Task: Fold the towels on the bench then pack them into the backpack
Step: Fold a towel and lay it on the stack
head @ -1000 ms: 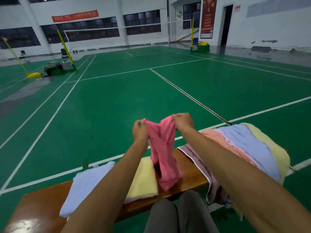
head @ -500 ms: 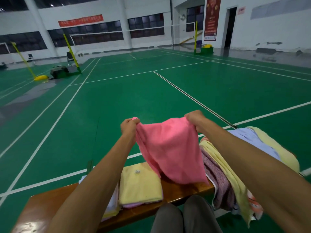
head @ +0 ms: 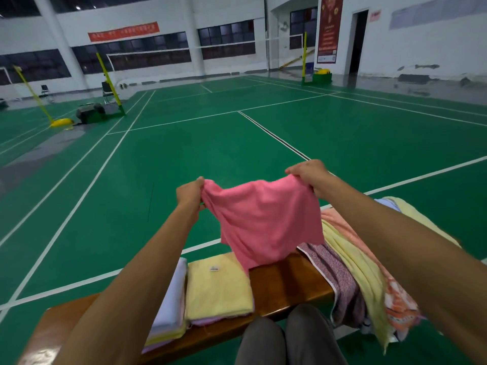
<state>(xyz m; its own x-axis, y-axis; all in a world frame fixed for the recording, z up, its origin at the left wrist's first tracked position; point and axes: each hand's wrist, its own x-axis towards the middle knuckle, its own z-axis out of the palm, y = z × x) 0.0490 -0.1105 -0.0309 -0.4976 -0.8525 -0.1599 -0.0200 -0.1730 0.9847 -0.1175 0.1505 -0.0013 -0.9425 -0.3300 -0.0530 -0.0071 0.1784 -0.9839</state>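
This is an indoor sports hall with badminton courts. The green court floor point(head: 237, 143) has white lines, yellow net posts point(head: 106, 72) stand at the upper left of the frame, and a red banner point(head: 123, 31) hangs on the white wall.

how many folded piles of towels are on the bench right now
2. A yellow-topped pile lies on the bench left of the held pink towel, and a white-topped pile lies beside it further left, partly hidden by the left arm. The heap at right is unfolded.
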